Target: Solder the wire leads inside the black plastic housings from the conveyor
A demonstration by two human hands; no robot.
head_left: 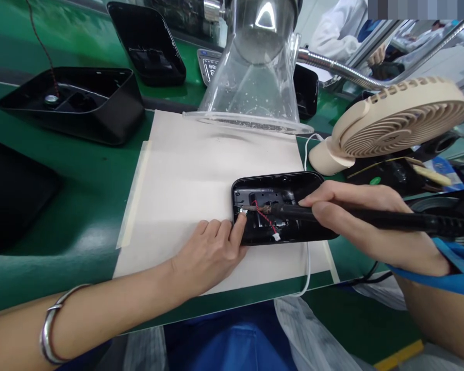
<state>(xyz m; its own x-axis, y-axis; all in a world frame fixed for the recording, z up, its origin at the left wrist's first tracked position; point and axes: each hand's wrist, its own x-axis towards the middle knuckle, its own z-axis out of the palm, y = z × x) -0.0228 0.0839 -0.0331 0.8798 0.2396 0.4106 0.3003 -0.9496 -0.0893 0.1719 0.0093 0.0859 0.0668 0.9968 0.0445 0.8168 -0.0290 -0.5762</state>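
A black plastic housing lies open on a white paper mat, with a red and black wire pair and a small white connector inside it. My right hand is closed around a black soldering iron, whose tip reaches the housing's left inner edge. My left hand rests on the mat with its fingers curled. Its fingertip presses a small metal part at the iron's tip. A silver bangle sits on my left wrist.
A clear fume funnel on a flexible hose stands behind the mat. A beige desk fan sits to the right. More black housings lie on the green belt at left and behind. A person in white works far behind.
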